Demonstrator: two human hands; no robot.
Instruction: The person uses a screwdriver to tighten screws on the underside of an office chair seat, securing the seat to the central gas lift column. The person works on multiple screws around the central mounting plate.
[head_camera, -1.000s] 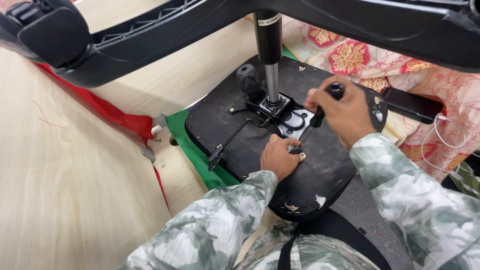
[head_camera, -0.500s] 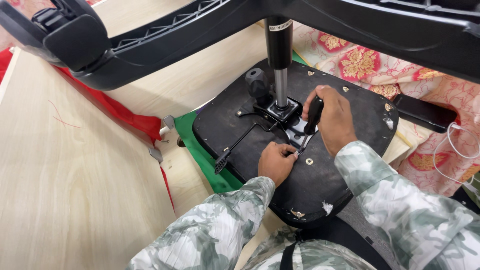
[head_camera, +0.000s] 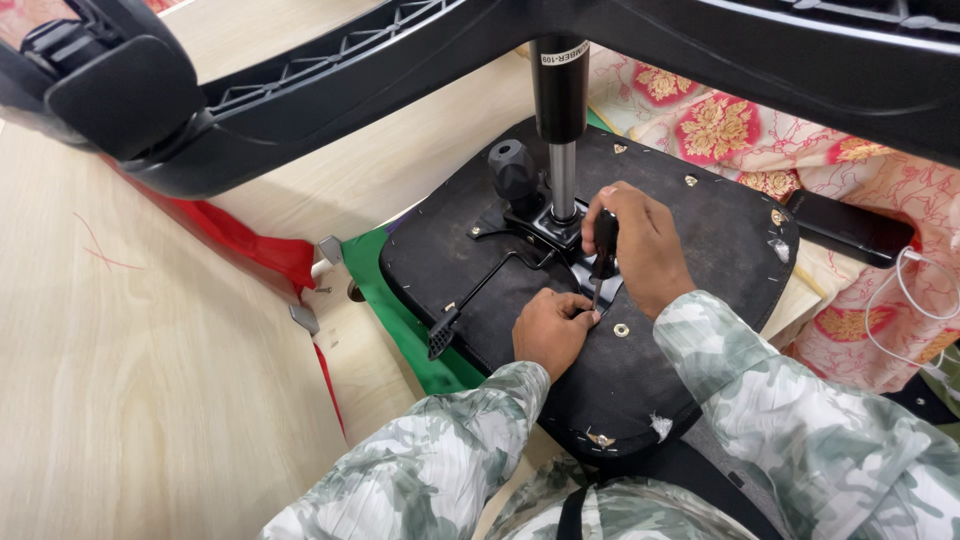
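Since the earlier frame, the right hand (head_camera: 645, 250) has slid down off the upper part of the mechanism and now stands the black-handled screwdriver (head_camera: 604, 250) nearly upright, its tip down at the black metal mounting plate (head_camera: 560, 245) near the left hand (head_camera: 550, 328). Right-hand fingers are wrapped closed around the screwdriver handle. The left hand rests on the upturned black fabric-covered chair seat underside (head_camera: 690, 240), its fingers pinched together right at the screwdriver tip; what they pinch is too small to tell. A small silver washer (head_camera: 621, 329) lies on the seat just beside the left hand. From the plate rises the chrome-and-black gas lift cylinder (head_camera: 560, 120), with a black knob (head_camera: 513, 170) beside it and a thin black lever with paddle end (head_camera: 470, 300) running out toward the seat edge. Overhead spans the black plastic star base (head_camera: 330, 70) with a caster (head_camera: 110, 90). The seat lies on green cloth (head_camera: 385, 300) and a pale wooden bench (head_camera: 120, 380), beside red cloth (head_camera: 240, 235) and a floral pink fabric (head_camera: 860, 190).
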